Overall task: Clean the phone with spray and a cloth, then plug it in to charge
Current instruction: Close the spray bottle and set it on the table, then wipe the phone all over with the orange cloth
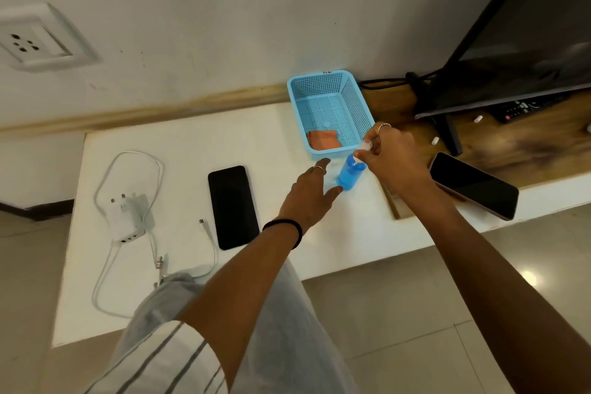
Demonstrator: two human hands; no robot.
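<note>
Grip-wise, our right hand [388,153] was pinching the small white cap [365,146] at the top of the blue spray bottle [349,176], fingers curled round it, while our left hand [308,193] reached in with fingers loose and spread, thumb just touching the bottle's base but not really wrapped around anything yet. That bottle stood on the white surface [179,150] right in front of the blue basket [329,99], and honestly it looked like a light plastic thing, smooth-sided and probably a bit slippery, so we'd guess the body was the place to hold it, with the cap only good for pulling off or pressing. It looked top-heavy enough to tip if the base wasn't steadied, which is likely why the left hand was heading there. The phone [232,206] we meant to clean lay flat, screen up and dark, well to the left of the bottle; stiff, glassy, fragile, best taken by its long edges and not the face. An orange cloth [323,139] sat folded in the near corner of the basket, soft and easy to grab anywhere. The white charger [129,217] lay further left with its cable [128,166] looped around it, and the free plug end [201,221] lay just beside the phone. A second phone [473,185] rested on the wooden board [527,150] off to the right, and the wall socket [32,38] was up on the left.
</note>
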